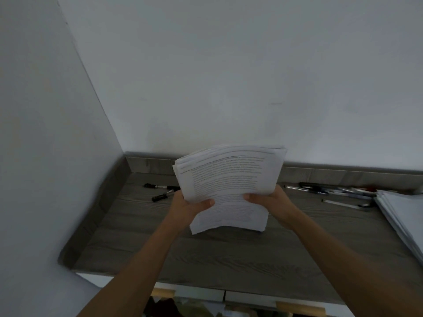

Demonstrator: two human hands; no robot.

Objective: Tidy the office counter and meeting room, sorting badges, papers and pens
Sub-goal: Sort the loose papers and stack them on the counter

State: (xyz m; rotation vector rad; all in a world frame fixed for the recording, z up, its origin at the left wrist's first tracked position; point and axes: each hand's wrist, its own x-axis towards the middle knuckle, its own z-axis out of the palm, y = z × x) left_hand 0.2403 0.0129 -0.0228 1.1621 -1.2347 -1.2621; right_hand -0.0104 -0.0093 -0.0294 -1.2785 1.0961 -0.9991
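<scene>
Holding: head view only; both hands grip one thick stack of printed papers (pixel 226 181), lifted and tilted, its lower edge close to or touching the grey wood counter (pixel 206 255); contact not clear.
Left hand (pixel 187 205): closed on the stack's left edge, thumb across the printed top sheet, fingers hidden beneath.
Right hand (pixel 272 202): closed on the right edge, thumb on top, fingers out of sight under the sheets.
Stack condition: sheets fanned at the far edge and bowed between the hands; edges not flush.
Beyond left hand: two black pens (pixel 160 192) loose on the counter, near the corner where the walls meet.
Beyond and outward of right hand: a scatter of pens (pixel 332 191) along the back ledge, well apart from the held stack.
Far outward of right hand: second paper pile (pixel 402 213) lying flat, partly cut by the frame edge.
Badges: none seen.
Step in hand: judged as gathering and squaring the papers, an early part of the tidy.
Next move calls for: probably tapping the lower edge on the counter to align the sheets, grip loosened enough that they slide, then setting the stack with the other pile; pens not yet collected.
</scene>
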